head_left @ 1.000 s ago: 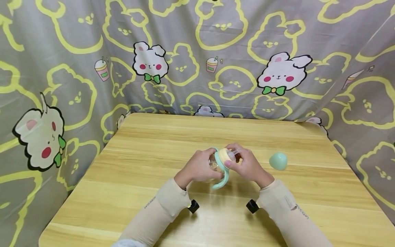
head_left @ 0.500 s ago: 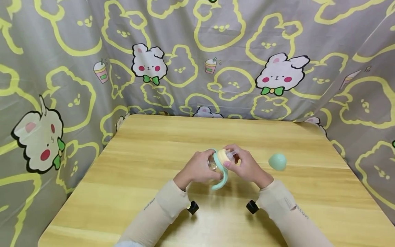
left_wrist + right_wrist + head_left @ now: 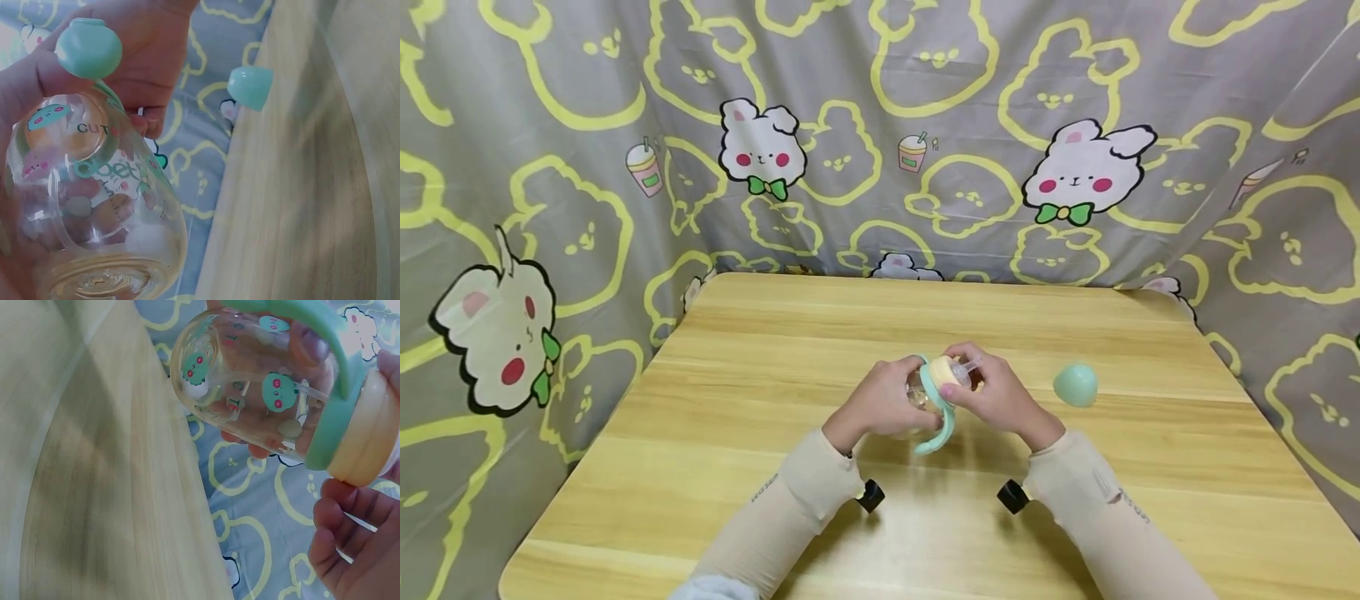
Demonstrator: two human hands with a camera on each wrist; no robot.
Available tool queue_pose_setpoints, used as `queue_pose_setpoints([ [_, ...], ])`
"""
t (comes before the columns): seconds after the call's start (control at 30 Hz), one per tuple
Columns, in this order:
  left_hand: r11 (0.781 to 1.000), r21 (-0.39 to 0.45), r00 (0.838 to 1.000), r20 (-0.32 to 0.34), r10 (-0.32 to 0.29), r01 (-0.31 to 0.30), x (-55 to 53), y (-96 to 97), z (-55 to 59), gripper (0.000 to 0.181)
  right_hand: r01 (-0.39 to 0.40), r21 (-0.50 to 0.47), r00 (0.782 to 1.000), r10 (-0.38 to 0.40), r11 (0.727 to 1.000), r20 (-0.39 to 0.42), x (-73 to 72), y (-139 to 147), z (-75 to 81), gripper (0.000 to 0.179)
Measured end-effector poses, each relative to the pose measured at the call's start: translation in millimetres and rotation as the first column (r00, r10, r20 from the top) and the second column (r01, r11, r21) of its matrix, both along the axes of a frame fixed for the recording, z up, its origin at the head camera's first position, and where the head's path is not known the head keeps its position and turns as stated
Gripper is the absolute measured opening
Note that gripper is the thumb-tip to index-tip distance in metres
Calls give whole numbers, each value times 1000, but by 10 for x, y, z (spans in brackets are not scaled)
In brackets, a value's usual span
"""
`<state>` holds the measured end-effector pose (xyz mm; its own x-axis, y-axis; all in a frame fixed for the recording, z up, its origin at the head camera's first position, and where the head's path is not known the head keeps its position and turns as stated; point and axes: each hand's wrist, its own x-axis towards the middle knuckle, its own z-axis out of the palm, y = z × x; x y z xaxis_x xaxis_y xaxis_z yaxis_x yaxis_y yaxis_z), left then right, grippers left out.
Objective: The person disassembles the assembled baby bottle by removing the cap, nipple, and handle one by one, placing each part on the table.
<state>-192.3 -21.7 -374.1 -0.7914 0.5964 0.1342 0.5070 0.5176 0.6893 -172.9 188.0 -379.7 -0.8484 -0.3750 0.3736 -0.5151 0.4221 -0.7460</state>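
Observation:
A clear baby bottle [image 3: 112, 212] with printed cartoon faces is held tilted above the table, its top toward the right. My left hand [image 3: 883, 400] grips the bottle's body. With thumb and fingers, my right hand [image 3: 1000, 400] holds the cream collar [image 3: 362, 434] at the bottle's top. A mint green ring with curved handles [image 3: 328, 337] sits just below that collar. The clear spout [image 3: 968, 367] sticks out between the right thumb and fingers. Inside the bottle a thin tube shows. To the right of the right hand, a mint green domed cover [image 3: 1077, 385] stands on the table.
The wooden table [image 3: 760, 333] spreads beneath both hands. A grey curtain [image 3: 850, 75] with yellow cartoon outlines hangs behind the table and at both sides. Small black cameras [image 3: 870, 496] sit under both wrists, over beige sleeves [image 3: 775, 517].
The head view shifts slightly. Both hands keep their hold on the baby bottle, with only a small shift of the right thumb at the collar. The cover stays in place.

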Motion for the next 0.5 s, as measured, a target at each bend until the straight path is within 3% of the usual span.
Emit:
queue_pose_setpoints([
  [0.13, 1000, -23, 1000, -8, -8, 8, -5, -4, -3, 47, -20, -18, 1000, 20, 1000, -13, 1, 3, -20, 35],
  [0.3, 1000, 6, 999, 26, -31, 30, -31, -29, -11, 46, -78, -41, 996, 76, 996, -55, -11, 18, -25, 48],
  [0.5, 999, 33, 998, 44, -41, 39, -45, -48, -23, 45, -140, -75, 990, 138, 987, -32, -5, 53, -12, 53],
])
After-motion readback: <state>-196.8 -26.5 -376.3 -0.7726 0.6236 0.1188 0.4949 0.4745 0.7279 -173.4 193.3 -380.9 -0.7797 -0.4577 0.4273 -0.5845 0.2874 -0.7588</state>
